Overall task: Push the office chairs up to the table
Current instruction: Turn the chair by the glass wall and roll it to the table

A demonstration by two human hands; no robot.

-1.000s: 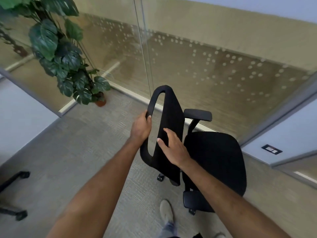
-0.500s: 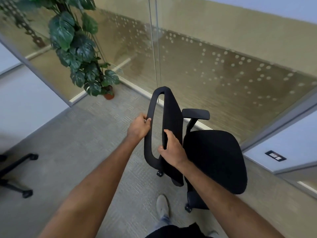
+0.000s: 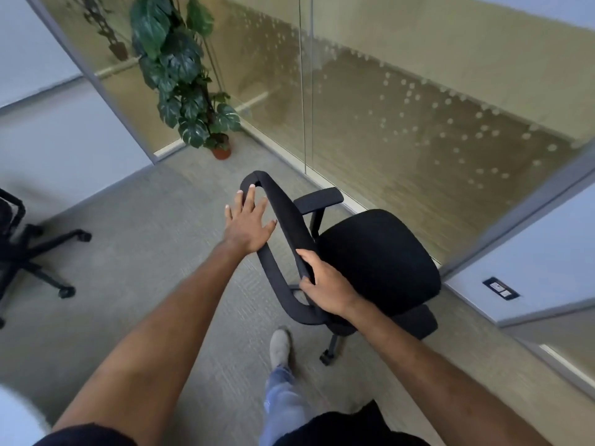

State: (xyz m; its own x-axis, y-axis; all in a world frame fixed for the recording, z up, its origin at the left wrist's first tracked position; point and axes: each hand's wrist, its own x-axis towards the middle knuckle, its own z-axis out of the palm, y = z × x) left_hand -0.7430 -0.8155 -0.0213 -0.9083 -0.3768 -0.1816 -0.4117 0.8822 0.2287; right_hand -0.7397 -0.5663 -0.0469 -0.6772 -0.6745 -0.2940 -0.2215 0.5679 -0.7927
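Note:
A black office chair (image 3: pixel 376 255) stands on the carpet near the glass wall, its seat turned toward the right. My right hand (image 3: pixel 325 284) grips the lower part of its backrest frame. My left hand (image 3: pixel 248 220) is flat with fingers spread against the rear of the backrest's upper loop, not closed on it. A second black office chair (image 3: pixel 19 249) shows partly at the left edge, only its base, castors and part of its frame in view. A rounded white edge (image 3: pixel 16 416) sits at the bottom left corner; I cannot tell whether it is the table.
A potted plant (image 3: pixel 186 82) stands in the corner by the glass wall (image 3: pixel 402 101). A grey partition with a wall socket (image 3: pixel 500 288) is on the right. My foot (image 3: pixel 280 346) is on the carpet just behind the chair.
My left hand has let go of the backrest frame and now lies flat with fingers spread. The view swung right to left, bringing the second chair further into view, and the chair has turned.

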